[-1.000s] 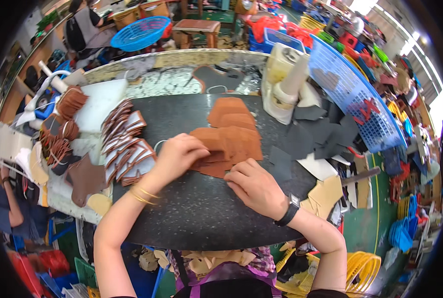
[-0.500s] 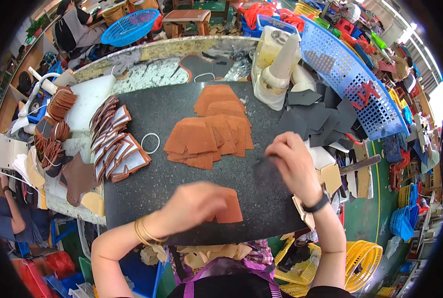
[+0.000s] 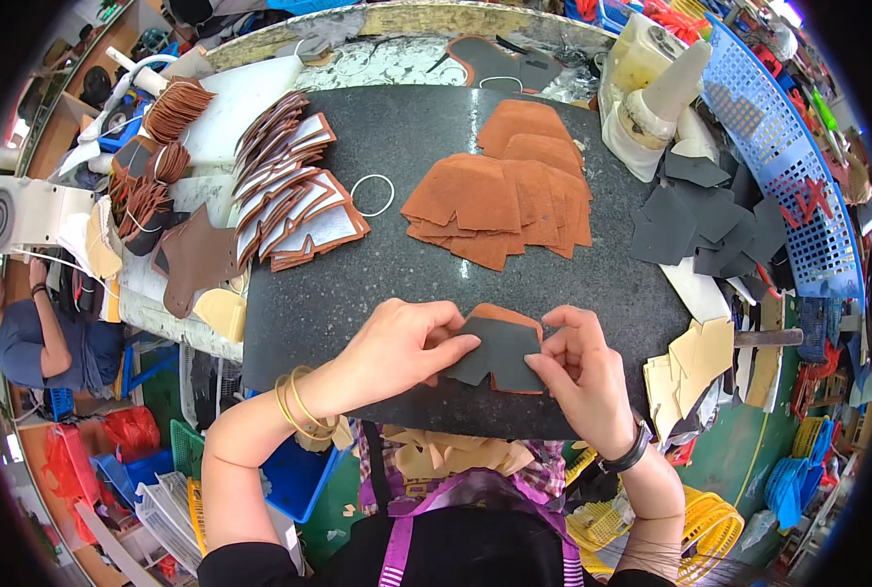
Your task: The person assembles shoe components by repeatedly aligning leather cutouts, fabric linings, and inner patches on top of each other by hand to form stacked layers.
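Note:
Near the front edge of the dark slab (image 3: pixel 358 293), a dark grey notched piece (image 3: pixel 495 354) lies over an orange-brown leather piece (image 3: pixel 503 313), whose top and right rim stay visible. My left hand (image 3: pixel 407 344) pinches the grey piece's left edge, thumb on top. At its right edge, my right hand (image 3: pixel 581 360) is closed, thumb and forefinger on the border of both layers. Beyond my hands sits a fanned stack of orange-brown leather pieces (image 3: pixel 465 191). To the right lies a heap of loose dark grey pieces (image 3: pixel 700 225).
Folded brown pieces with white faces (image 3: pixel 299 210) stand in rows at the left, beside a white elastic ring (image 3: pixel 372 195). A white-wrapped pot with a cone (image 3: pixel 656 108) and a blue basket (image 3: pixel 783 147) bound the right. Beige pieces (image 3: pixel 686 367) lie near my right wrist.
My right hand has come inward from the grey heap's side, bringing the grey piece onto the leather piece. Both hands now hold its edges. The whole view has shifted.

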The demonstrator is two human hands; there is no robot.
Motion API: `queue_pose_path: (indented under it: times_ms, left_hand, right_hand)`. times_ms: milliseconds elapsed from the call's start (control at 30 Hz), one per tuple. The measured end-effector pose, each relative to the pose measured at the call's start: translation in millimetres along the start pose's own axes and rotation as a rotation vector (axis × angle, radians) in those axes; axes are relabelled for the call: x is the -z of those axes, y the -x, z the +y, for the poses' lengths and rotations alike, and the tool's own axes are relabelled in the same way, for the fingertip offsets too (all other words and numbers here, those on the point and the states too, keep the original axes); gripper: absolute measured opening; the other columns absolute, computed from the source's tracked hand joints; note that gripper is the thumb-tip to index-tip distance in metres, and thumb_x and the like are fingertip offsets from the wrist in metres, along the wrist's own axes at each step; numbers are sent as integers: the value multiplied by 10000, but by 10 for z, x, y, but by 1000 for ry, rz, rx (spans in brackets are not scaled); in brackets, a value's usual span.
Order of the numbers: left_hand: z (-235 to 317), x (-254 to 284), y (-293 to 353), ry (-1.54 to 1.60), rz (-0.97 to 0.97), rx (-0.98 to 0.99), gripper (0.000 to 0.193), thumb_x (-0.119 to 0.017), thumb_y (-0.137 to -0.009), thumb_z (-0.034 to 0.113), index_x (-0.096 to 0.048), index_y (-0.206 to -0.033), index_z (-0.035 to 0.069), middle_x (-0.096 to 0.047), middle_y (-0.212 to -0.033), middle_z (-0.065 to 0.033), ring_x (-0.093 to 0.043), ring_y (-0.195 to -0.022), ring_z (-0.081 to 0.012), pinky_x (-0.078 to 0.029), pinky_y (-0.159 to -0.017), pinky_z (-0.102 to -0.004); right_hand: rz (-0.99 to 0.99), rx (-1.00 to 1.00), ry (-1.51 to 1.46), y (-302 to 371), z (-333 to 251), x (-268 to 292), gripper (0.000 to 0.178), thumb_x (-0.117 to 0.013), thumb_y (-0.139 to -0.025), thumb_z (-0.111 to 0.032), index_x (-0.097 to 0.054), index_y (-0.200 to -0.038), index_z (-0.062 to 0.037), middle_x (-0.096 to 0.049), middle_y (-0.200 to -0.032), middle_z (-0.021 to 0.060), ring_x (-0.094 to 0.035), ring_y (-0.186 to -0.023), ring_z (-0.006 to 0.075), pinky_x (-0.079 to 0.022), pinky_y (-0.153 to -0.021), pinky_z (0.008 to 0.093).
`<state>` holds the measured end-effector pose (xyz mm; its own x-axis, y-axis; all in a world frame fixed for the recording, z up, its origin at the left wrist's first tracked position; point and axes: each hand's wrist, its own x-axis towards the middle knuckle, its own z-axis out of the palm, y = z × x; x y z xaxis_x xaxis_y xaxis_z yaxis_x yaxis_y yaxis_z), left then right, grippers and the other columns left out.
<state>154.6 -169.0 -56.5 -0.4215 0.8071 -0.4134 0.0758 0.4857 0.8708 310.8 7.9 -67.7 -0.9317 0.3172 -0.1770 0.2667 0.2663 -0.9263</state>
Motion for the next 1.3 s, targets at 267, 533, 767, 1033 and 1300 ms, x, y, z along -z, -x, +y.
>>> queue_pose_path:
  times_ms: [267, 533, 767, 1033, 1300]
  left_hand:
    - [-148, 7, -175, -402, 44, -194, 281, -688, -860, 249, -618, -732, 9, -625, -619, -158, -632, -582, -338, -497, -547, -400]
    - [-157, 43, -212, -456, 1, -274, 314, -702, -849, 257, -590, -699, 6, -615, -609, -162, -631, -595, -352, -495, -550, -414]
    - [-157, 30, -252, -473, -21, -384, 277, -711, -855, 243, -588, -727, 30, -611, -570, -111, -622, -481, -249, -463, -458, -330]
    - [-65, -58, -56, -792, -37, -192, 321, -685, -844, 311, -615, -660, 57, -599, -554, -138, -610, -522, -329, -479, -509, -414]
    - [-61, -134, 111, -606, 257, -367, 326, -828, -700, 190, -564, -826, 46, -565, -669, -63, -539, -487, -238, -463, -479, -334]
  right_hand:
    - [12, -46, 120, 16, 77, -73, 444, -684, -823, -9, -458, -1205, -28, -629, -701, 77, -659, -629, 158, -524, -591, 271]
    - [-12, -74, 120, -23, 58, -44, 458, -690, -814, 1, -457, -1208, -21, -607, -684, 65, -636, -600, 134, -503, -561, 256]
    - [-38, 0, 176, -46, 70, 11, 478, -694, -796, -21, -463, -1214, -35, -597, -681, 82, -649, -599, 229, -516, -568, 311]
    - [228, 341, 748, -227, 160, 594, 103, -635, -774, -60, -585, -862, -36, -522, -858, 111, -578, -770, 290, -501, -624, 370]
    - [433, -130, 938, 188, 207, 1352, 181, -665, -757, -39, -581, -916, -25, -576, -983, 150, -571, -925, 352, -482, -758, 431]
